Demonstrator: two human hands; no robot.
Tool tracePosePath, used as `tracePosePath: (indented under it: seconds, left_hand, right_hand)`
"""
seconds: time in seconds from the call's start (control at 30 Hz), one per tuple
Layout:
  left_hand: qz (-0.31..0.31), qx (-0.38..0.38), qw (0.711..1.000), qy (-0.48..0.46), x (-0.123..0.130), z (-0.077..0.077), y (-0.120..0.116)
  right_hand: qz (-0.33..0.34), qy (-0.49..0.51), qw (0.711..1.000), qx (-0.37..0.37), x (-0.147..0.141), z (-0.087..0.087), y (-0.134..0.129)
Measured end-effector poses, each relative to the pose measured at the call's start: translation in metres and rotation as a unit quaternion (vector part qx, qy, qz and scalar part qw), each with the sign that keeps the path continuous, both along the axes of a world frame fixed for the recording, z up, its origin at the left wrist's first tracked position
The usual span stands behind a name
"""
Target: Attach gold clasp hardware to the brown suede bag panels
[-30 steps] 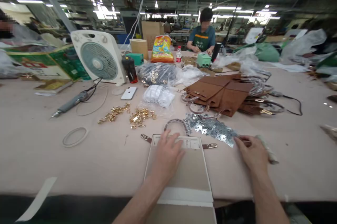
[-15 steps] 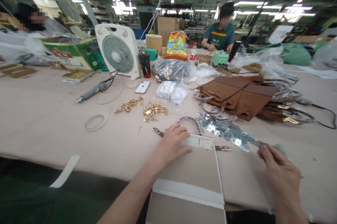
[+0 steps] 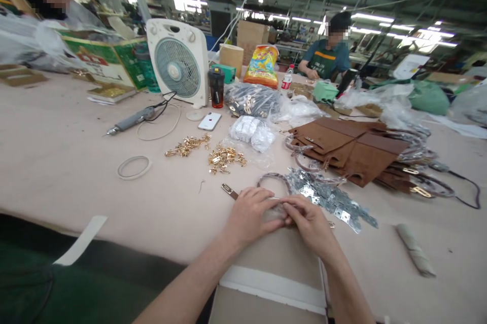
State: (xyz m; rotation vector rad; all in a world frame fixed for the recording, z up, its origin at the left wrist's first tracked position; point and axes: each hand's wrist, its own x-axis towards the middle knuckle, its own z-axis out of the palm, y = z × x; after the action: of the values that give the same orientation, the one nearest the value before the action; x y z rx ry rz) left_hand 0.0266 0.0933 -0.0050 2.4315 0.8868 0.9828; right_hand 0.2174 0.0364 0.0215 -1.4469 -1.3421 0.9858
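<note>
A beige bag panel with a white border [image 3: 276,258] lies at the table's near edge, in front of me. My left hand [image 3: 247,215] presses on its top edge with curled fingers. My right hand [image 3: 310,225] meets it there, fingertips pinched together against the left fingertips; whatever is between them is hidden. A brown strap end with a gold buckle [image 3: 228,190] sticks out left of my hands. A heap of small silver metal plates [image 3: 331,200] lies just beyond my right hand.
Two piles of gold hardware [image 3: 224,155] lie farther back, with brown leather pieces [image 3: 350,149] at the right. A fan [image 3: 178,63], a phone [image 3: 209,121], an electric screwdriver [image 3: 129,122] and a tape ring [image 3: 133,167] are at the left. A grey roll [image 3: 414,256] lies at the right. A person [image 3: 329,52] works across the table.
My right hand left the far end of the silver plates and came left to join my left hand at the panel's top edge. The grey roll now lies free. The view shifted left.
</note>
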Motion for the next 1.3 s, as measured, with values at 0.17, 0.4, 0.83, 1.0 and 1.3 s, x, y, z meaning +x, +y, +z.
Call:
tracePosePath:
  seconds: [0.17, 0.4, 0.83, 1.0, 1.3]
  left_hand:
    - [0.006, -0.014, 1.000, -0.001, -0.002, -0.002, 0.001]
    - [0.011, -0.028, 0.999, -0.022, -0.001, -0.004, 0.004]
    - [0.015, -0.020, 0.999, -0.027, -0.001, -0.007, 0.006]
    - [0.017, -0.005, 1.000, -0.025, -0.002, -0.007, 0.005]
    - [0.024, 0.007, 1.000, -0.005, 0.000, -0.003, 0.004]
  right_hand:
    - [0.006, -0.038, 0.999, -0.026, 0.001, -0.004, 0.002]
    - [0.055, -0.099, 0.993, -0.019, 0.000, -0.007, 0.007]
    - [0.053, -0.239, 0.967, 0.069, 0.001, -0.008, 0.010]
    - [0.066, -0.269, 0.961, 0.018, 0.003, -0.001, 0.017]
    - [0.039, -0.217, 0.975, -0.003, 0.001, 0.000, 0.024]
